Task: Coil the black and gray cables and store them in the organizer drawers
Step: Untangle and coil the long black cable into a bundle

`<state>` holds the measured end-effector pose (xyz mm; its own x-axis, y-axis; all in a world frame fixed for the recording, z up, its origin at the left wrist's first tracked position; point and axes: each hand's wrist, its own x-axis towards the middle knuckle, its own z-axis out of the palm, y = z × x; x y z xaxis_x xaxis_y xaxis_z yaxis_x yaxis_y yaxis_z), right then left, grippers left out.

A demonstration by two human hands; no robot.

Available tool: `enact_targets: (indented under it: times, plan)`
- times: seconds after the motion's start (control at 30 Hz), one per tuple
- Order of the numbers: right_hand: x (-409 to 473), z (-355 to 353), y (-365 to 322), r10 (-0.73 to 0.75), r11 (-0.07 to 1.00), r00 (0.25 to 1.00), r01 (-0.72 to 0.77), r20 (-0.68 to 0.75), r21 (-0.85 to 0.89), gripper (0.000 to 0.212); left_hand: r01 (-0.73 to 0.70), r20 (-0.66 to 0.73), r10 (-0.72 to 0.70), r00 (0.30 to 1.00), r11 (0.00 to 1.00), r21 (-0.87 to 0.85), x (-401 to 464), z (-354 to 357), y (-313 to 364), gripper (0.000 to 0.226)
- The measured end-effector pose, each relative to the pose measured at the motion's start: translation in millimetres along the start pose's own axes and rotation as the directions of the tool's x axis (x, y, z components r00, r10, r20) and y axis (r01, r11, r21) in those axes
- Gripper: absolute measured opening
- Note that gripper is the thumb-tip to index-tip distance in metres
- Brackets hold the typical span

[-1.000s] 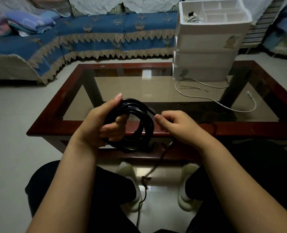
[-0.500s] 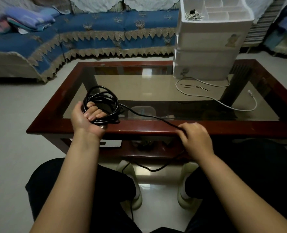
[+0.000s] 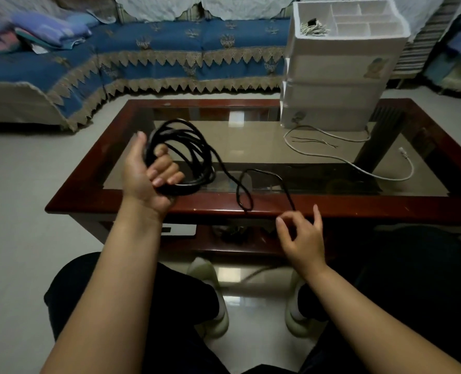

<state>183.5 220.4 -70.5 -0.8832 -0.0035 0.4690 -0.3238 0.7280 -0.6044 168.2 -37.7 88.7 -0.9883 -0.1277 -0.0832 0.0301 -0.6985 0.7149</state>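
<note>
Head view: left hand [image 3: 148, 176] grip curls tight around the black cable [image 3: 194, 157] coil; right hand [image 3: 303, 237] pinches its loose end.

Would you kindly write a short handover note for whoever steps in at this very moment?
Left hand: grips the coiled part of the black cable, held over the table.
Right hand: at the table's near edge, its fingers pinching the cable's loose tail, which loops across the glass.
Gray cable: lies uncoiled on the glass in front of the white organizer.
Done: most of the black cable is coiled.
Left: wind in the tail, coil the gray cable, and put both in the drawers, which all look closed.
</note>
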Motion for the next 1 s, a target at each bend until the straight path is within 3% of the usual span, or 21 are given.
enact_targets:
  times: [0.07,0.13,0.3,0.37,0.47,0.57,0.63,0.73,0.8,0.87,0.93,1.0]
  plan:
    - [11,-3,-16,-0.133,0.99,0.985,0.137,-0.111,0.031,0.023,0.093,0.029,-0.094,0.995,0.995,0.045,-3,4,-12,0.051]
    - [24,-5,-32,-0.169,0.982,0.982,0.175,-0.082,0.072,0.029,0.171,0.075,-0.178,0.981,0.981,0.092,-6,7,-18,0.051]
    - [59,-18,-70,-0.04,0.976,0.999,0.038,0.004,0.212,0.053,0.278,0.176,-0.339,0.924,0.912,0.301,-9,17,-21,0.055]
    - [71,-26,-83,-0.051,0.927,0.991,0.0,0.126,0.375,0.052,0.319,0.23,-0.413,0.881,0.879,0.355,-11,21,-23,0.056]
    - [87,-39,-94,-0.059,0.797,0.915,-0.198,0.398,0.571,0.039,0.343,0.309,-0.464,0.83,0.862,0.375,-13,22,-27,0.055]
    - [94,-50,-83,-0.075,0.856,0.851,-0.213,0.52,0.472,0.036,0.351,0.34,-0.445,0.828,0.885,0.305,-11,17,-23,0.054]
    - [93,-55,-73,-0.082,0.866,0.847,-0.201,0.526,0.458,0.041,0.356,0.347,-0.438,0.829,0.893,0.276,-10,12,-23,0.056]
    - [92,-64,-63,-0.008,0.916,0.808,-0.23,0.589,0.328,0.044,0.379,0.352,-0.405,0.844,0.914,0.144,-13,11,-30,0.055]
    - [88,-65,-50,0.083,0.976,0.705,-0.201,0.704,0.085,0.04,0.34,0.295,-0.312,0.903,0.939,-0.046,-11,12,-29,0.054]
    - [78,-63,-31,0.191,0.981,0.682,-0.16,0.706,-0.11,0.035,0.219,0.126,-0.194,0.973,0.946,-0.24,-3,8,-16,0.051]
    - [65,-62,-17,0.236,0.972,0.762,-0.196,0.603,-0.133,0.029,0.122,-0.07,-0.157,0.985,0.925,-0.36,4,1,-7,0.048]
    - [55,-62,-19,0.165,0.984,0.857,-0.176,0.487,-0.023,0.018,0.05,-0.262,-0.173,0.949,0.907,-0.417,7,-3,-13,0.052]
